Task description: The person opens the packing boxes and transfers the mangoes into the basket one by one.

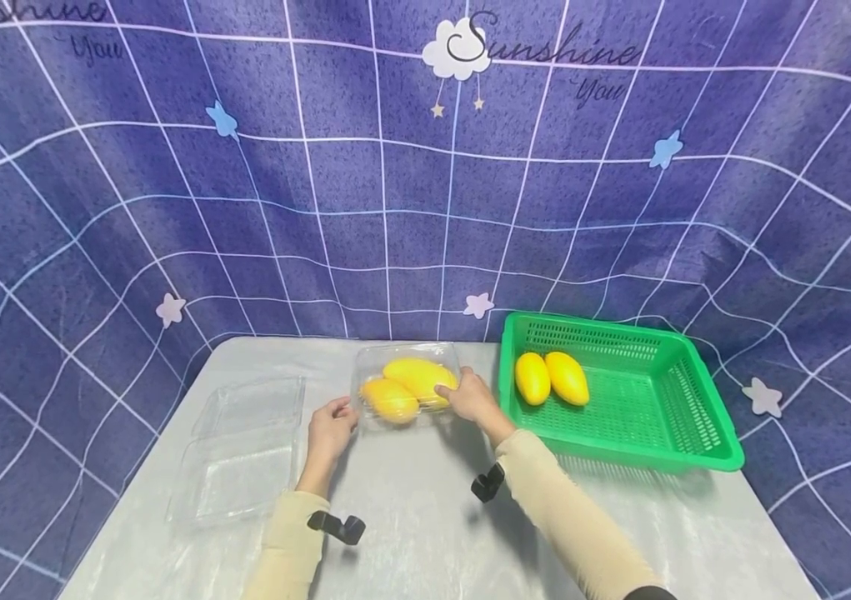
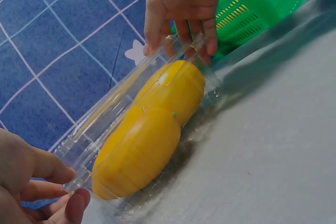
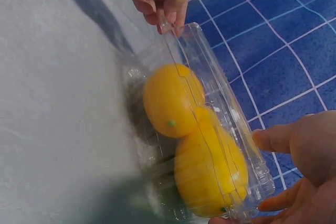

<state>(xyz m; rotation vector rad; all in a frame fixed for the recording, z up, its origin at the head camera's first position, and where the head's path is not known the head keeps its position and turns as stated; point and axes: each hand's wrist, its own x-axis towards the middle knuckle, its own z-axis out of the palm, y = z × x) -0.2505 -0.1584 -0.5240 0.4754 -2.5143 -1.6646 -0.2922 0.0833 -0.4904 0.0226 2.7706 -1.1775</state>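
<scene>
1. A clear plastic clamshell (image 1: 372, 362) lies toward the back of the bench (image 1: 410, 517), directly between the two hands, its long axis running left to right, from one hand to the other
2. The left hand (image 1: 331, 429) is at the left short end, with thumb and fingers in a narrow pinch on the transparent rim
3. The right hand (image 1: 473, 396) holds the opposite end, thumb on top and fingers about the rim
4. Neither hand is nearer, since both touch the clamshell, one at each short end
5. Inside, the rear mango (image 1: 419, 375) lies toward the right hand and the front mango (image 1: 392, 402) toward the left; they touch, and both lie roughly along the clamshell's length
6. Whether the lid is fully pressed down, I cannot tell through the clear plastic
7. Beyond the right hand, a green perforated basket (image 1: 643, 408) holds a pair of loose mangoes (image 1: 551, 378) side by side at its left end; beyond the left hand lies some more clear packaging (image 1: 241, 479), apparently another clamshell, spread open
</scene>
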